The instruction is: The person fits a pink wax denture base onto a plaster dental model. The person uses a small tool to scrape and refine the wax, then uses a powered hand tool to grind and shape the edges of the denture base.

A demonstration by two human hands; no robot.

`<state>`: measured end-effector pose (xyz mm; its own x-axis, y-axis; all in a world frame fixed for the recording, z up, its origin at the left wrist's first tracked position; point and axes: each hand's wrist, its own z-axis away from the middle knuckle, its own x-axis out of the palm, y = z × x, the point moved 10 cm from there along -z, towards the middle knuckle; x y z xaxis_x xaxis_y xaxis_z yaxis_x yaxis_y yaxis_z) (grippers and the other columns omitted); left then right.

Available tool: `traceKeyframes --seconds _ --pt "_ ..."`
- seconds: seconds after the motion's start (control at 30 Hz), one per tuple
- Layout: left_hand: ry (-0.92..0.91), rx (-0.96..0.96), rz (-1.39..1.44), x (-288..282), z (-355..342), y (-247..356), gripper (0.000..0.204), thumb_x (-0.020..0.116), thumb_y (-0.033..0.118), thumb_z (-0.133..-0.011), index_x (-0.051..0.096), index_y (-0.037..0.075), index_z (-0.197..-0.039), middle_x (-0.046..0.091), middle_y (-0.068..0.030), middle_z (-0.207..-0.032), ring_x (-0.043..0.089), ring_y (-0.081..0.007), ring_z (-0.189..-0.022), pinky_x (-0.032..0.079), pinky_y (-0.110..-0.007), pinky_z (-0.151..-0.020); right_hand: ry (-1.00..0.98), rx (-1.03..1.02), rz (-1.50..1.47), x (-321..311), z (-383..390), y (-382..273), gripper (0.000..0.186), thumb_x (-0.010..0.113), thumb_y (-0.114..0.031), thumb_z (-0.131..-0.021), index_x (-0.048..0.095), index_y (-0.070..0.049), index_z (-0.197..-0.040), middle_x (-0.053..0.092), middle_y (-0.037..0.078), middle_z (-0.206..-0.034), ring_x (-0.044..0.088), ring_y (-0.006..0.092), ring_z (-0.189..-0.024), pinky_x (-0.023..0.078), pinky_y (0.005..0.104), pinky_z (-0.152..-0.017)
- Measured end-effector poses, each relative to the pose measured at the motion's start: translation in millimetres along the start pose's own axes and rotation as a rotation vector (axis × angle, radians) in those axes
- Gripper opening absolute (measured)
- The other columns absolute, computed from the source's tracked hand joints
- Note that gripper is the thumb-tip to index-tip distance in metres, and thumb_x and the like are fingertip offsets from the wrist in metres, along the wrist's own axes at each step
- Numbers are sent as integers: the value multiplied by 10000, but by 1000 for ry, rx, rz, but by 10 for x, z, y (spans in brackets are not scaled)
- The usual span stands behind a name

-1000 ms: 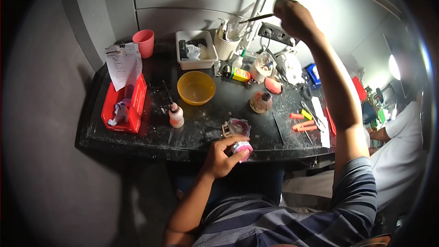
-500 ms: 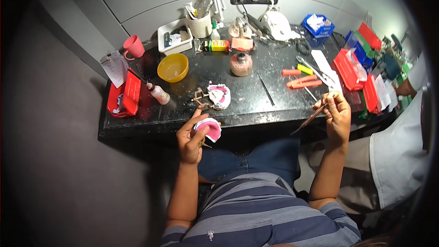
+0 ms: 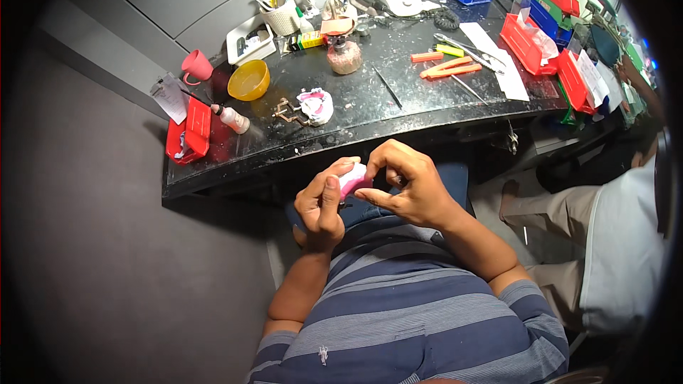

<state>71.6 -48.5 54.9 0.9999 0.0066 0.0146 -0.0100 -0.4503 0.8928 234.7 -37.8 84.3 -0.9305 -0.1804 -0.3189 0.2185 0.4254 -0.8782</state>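
Above my lap, my left hand is closed round a white plaster dental cast with pink wax on it. The cast is tilted, its pink side partly facing me. My right hand is curled at the cast's right edge, thumb and fingertips against it. A small dark bit shows within its curled fingers, perhaps part of the slim tool; most of it is hidden. On the bench edge ahead lies a second white and pink dental cast beside a brass-coloured hinged articulator frame.
On the black bench stand a yellow bowl, a dropper bottle, a pinkish round burner, a dark slim tool and orange wax strips. Red bins flank both ends. Another person's leg is close on the right.
My right hand has come leftward and down from the right to the cast. The cast has been lowered and turned in my left hand. The long tool no longer shows plainly.
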Motion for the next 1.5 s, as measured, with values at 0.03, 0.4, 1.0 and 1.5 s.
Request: traceKeyframes --seconds 0.03,0.4,1.0,1.5 --pt "-2 1 1 13 12 9 352 469 166 -1070 711 -82 -1131 734 -240 -1155 722 -291 -1034 547 -363 -945 -11 7 11 24 26 15 312 886 -109 -759 643 -43 -942 611 40 -901 506 134 -691 447 273 -618" --pt "-75 21 -136 57 272 -71 322 517 162 -1062 732 -75 -1090 753 -217 -1107 735 -240 -966 564 -328 -877 -100 117 -5 184 198 306 282 828 -64 -767 599 -24 -927 596 70 -865 548 174 -684 474 324 -630" --pt "-341 -716 766 214 942 -826 528 379 294 -1091 508 -105 -1413 618 -189 -1348 610 -229 -1229 441 -345 -1094 -380 293 118 695 522 577 274 819 -79 -802 581 13 -901 638 205 -864 656 394 -834 514 446 -743" --pt "-205 -602 368 26 1008 -971 405 450 232 -1052 670 -86 -1170 712 -114 -1079 655 -156 -993 502 -292 -927 -334 203 107 745 552 614 255 805 -68 -809 590 16 -916 612 184 -863 640 376 -810 510 437 -737"
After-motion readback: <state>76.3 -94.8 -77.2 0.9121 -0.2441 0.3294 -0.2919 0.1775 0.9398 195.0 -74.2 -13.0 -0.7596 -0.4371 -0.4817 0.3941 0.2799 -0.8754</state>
